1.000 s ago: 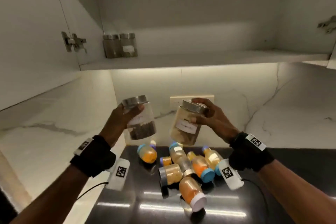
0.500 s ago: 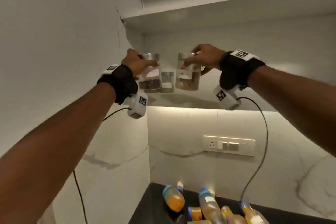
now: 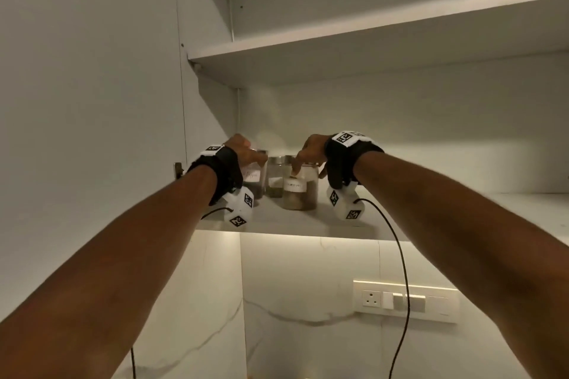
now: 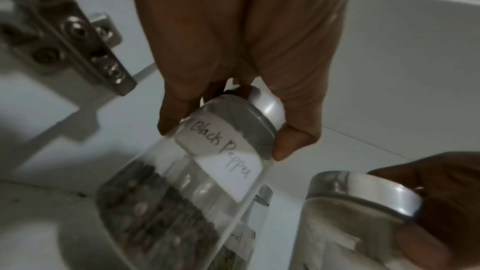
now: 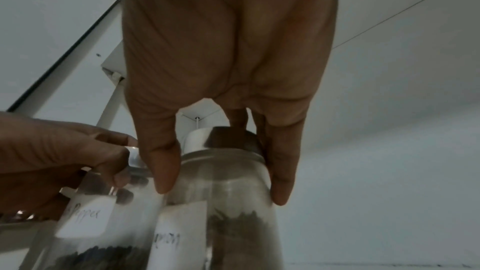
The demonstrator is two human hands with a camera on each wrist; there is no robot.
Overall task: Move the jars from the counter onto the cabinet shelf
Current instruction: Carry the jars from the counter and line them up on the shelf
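Reaching up with both arms, you hold one jar in each hand at the near edge of the lower cabinet shelf (image 3: 308, 221).

Left side: your left hand (image 3: 243, 149) grips the black pepper jar (image 3: 254, 178) from above. The fingers and thumb curl down round the metal lid (image 4: 265, 106) and the jar's shoulder, so the jar hangs directly below the palm. In the head view the jar's long axis runs vertically, lid up; whether its base rests on the shelf cannot be told, as the wrist camera unit (image 3: 240, 209) covers it. The handwritten label (image 4: 223, 151) faces you. It is the leftmost jar, close to the cabinet side wall (image 3: 212, 120) and its door hinge (image 4: 78, 48).

Right side: your right hand (image 3: 311, 151) grips the second jar (image 3: 300, 191) the same way, thumb and fingers wrapped over its metal lid (image 5: 221, 139) from above. This jar stands upright on the shelf near the front edge, label (image 3: 295, 185) toward you, brown contents in its lower part.

Farther back, between the two held jars, a third jar (image 3: 275, 177) stands upright on the shelf, untouched by either hand. Above, an upper shelf (image 3: 369, 40) spans the cabinet.
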